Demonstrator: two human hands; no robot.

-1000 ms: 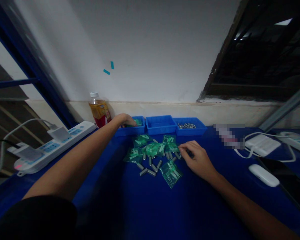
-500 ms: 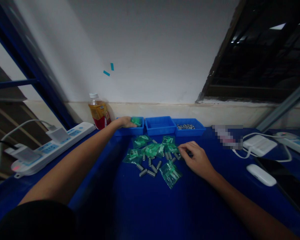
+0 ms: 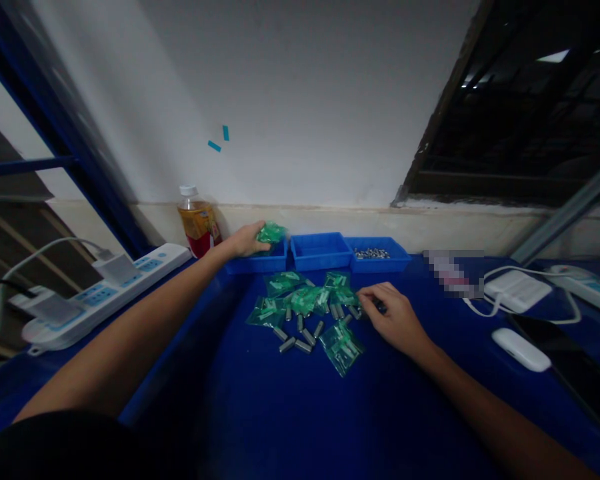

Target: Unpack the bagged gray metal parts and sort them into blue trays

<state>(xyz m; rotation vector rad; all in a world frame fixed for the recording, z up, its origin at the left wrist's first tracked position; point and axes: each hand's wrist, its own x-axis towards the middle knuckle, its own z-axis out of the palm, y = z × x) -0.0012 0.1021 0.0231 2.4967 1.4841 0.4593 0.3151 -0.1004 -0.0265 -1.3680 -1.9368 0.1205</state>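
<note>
Your left hand point(image 3: 247, 241) pinches a green bundle point(image 3: 271, 233) between thumb and fingers, just above the left blue tray point(image 3: 257, 265). Half a second ago the bundle sat lower, inside the rim. Your right hand point(image 3: 394, 317) is curled beside the bag pile point(image 3: 307, 300); I cannot tell whether it grips anything. The bundle's contents are blurred.

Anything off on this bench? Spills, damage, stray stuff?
Mildly: metal cylinders lie loose at mixed angles among green bags, outside the blue bins. Two teal strips sit at mismatched angles on the wall. I see no liquid spill.
</note>
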